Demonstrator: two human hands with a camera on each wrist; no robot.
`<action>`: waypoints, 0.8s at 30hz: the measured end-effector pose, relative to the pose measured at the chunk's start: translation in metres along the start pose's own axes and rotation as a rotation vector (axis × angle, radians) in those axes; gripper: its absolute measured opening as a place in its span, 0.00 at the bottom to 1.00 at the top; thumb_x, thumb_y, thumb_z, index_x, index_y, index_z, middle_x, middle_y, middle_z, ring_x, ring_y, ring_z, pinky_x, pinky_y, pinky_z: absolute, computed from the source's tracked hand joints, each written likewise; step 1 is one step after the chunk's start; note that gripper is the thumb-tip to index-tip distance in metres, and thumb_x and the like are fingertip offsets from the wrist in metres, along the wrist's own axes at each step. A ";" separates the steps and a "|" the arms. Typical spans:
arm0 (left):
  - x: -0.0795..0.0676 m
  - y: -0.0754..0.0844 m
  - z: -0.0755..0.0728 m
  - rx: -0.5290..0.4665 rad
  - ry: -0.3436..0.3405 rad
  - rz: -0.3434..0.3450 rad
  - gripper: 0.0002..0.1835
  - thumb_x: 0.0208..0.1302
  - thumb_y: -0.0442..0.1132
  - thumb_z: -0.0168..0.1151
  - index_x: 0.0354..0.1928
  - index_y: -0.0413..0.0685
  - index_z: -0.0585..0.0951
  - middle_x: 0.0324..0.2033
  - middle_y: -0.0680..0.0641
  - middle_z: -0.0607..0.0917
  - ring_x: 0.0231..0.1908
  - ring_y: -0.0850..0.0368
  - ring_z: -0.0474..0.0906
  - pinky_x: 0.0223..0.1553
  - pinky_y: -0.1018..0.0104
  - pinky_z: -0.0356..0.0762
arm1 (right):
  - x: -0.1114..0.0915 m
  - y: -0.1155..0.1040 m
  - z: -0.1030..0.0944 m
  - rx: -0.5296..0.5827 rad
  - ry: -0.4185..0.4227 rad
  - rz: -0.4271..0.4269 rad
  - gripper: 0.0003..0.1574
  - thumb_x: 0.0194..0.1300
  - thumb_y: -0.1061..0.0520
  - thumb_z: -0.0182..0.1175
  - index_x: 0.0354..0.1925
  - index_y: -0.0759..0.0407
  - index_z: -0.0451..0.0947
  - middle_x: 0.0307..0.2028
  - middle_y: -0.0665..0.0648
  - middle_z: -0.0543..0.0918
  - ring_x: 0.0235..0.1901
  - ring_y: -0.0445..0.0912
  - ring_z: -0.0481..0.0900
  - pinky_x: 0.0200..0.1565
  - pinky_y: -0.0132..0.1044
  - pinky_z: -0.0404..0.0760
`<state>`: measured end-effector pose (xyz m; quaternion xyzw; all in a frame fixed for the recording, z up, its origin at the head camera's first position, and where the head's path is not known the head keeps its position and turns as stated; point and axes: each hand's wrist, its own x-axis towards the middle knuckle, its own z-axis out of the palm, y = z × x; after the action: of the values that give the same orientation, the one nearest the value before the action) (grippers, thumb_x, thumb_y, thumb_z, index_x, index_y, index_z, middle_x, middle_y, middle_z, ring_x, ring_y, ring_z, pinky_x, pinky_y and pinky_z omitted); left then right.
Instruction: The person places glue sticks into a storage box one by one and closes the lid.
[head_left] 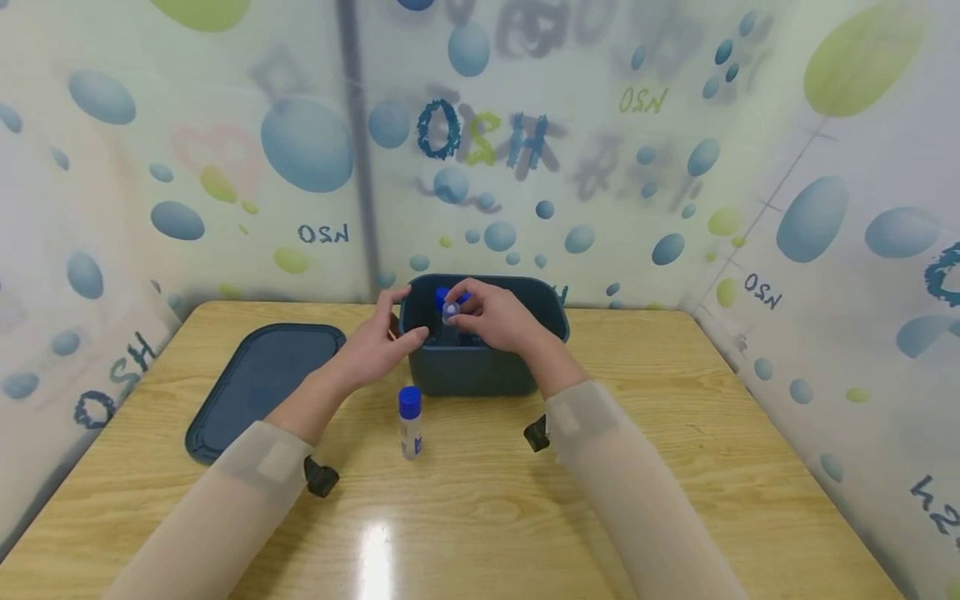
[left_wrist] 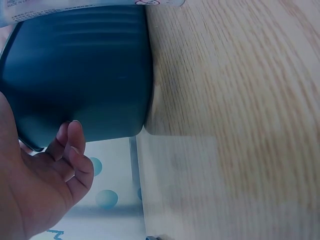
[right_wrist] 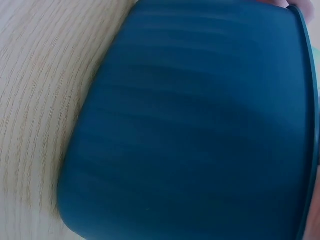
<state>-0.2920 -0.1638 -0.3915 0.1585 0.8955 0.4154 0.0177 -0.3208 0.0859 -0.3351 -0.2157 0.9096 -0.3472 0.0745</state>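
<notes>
A dark blue plastic bin (head_left: pixel 472 371) stands against the back wall. My left hand (head_left: pixel 375 342) holds its left end, thumb over the front rim and index finger at the far corner. The left wrist view shows the other fingers (left_wrist: pixel 75 162) bent beside the bin's end wall (left_wrist: pixel 80 80). Reaching inside the bin, my right hand (head_left: pixel 498 317) pinches a small clear-topped bottle (head_left: pixel 451 312); its lower part is hidden. Blue caps (head_left: pixel 442 297) show beside it. In the right wrist view the bin's front wall (right_wrist: pixel 190 120) covers most of the hand's work.
A clear bottle with a blue cap (head_left: pixel 410 423) stands upright on the wooden table (head_left: pixel 465 517), in front of the bin. To the left lies a flat dark blue lid (head_left: pixel 262 383). Patterned curtain-like walls (head_left: pixel 630 192) enclose the table's back and sides.
</notes>
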 end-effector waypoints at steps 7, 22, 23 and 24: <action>0.000 -0.001 0.000 -0.012 -0.004 -0.007 0.48 0.81 0.64 0.58 0.89 0.63 0.45 0.45 0.39 0.80 0.38 0.47 0.77 0.37 0.57 0.76 | 0.000 -0.003 0.001 0.000 -0.028 0.024 0.16 0.81 0.49 0.65 0.63 0.45 0.79 0.55 0.55 0.89 0.53 0.49 0.91 0.64 0.53 0.86; -0.001 -0.001 0.001 -0.024 -0.003 -0.003 0.47 0.81 0.62 0.58 0.89 0.62 0.45 0.43 0.39 0.80 0.35 0.48 0.77 0.36 0.57 0.76 | 0.001 0.000 0.005 -0.009 -0.054 -0.006 0.16 0.84 0.50 0.62 0.65 0.47 0.81 0.57 0.55 0.90 0.52 0.48 0.92 0.60 0.50 0.88; -0.001 -0.001 0.001 -0.023 -0.003 -0.004 0.47 0.81 0.62 0.58 0.89 0.62 0.45 0.43 0.39 0.80 0.35 0.48 0.77 0.36 0.57 0.76 | 0.001 0.000 0.004 -0.008 -0.054 -0.006 0.16 0.84 0.51 0.62 0.65 0.47 0.81 0.58 0.55 0.90 0.52 0.48 0.92 0.60 0.50 0.88; -0.001 -0.001 0.000 -0.024 -0.003 -0.004 0.47 0.81 0.62 0.58 0.89 0.62 0.44 0.43 0.39 0.80 0.35 0.48 0.77 0.36 0.57 0.76 | 0.001 -0.001 0.004 -0.008 -0.053 -0.005 0.17 0.84 0.51 0.62 0.65 0.47 0.81 0.58 0.56 0.90 0.52 0.48 0.92 0.60 0.50 0.88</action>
<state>-0.2907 -0.1643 -0.3923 0.1573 0.8906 0.4261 0.0219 -0.3201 0.0823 -0.3376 -0.2273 0.9081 -0.3379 0.0970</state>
